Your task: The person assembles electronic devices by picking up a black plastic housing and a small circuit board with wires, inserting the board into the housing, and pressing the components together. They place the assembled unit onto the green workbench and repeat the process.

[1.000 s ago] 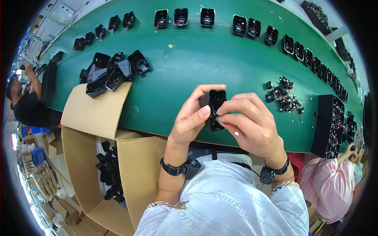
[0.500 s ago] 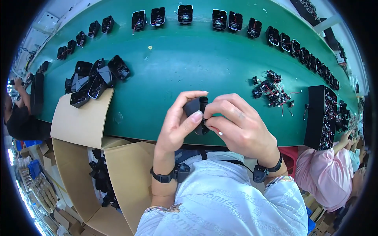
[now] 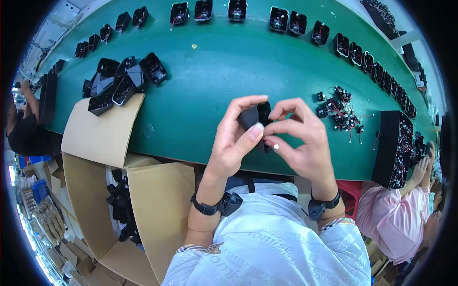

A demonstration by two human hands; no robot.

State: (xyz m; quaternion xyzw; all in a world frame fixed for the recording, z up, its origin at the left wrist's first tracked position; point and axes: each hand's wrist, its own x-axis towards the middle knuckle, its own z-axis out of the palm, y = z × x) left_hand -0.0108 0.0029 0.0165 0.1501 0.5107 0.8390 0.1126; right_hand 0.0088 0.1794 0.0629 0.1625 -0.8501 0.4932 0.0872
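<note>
Over the near edge of the green table, my left hand [image 3: 230,143] is closed round a black plastic housing [image 3: 248,118], its open side turned toward the right. The thumb presses on the near rim while the fingers curl over the far end. My right hand [image 3: 301,136] has its thumb and fingertips pinched at that opening. A white connector [image 3: 275,147] and a bit of red wire show by the right thumb; the small wired part they belong to is mostly hidden by the fingers and housing.
Black housings [image 3: 125,90] lie heaped at the left, beside an open cardboard box [image 3: 160,209] below. Small wired parts [image 3: 341,112] are piled right, near a black bin [image 3: 387,148]. Housings [image 3: 278,20] line the far side. A person in pink [image 3: 393,214] works at the right.
Both hands and the housing have shifted a little right and away from me in the picture. The right hand's fingers have spread and turned more upright at the opening. The view itself has moved slightly.
</note>
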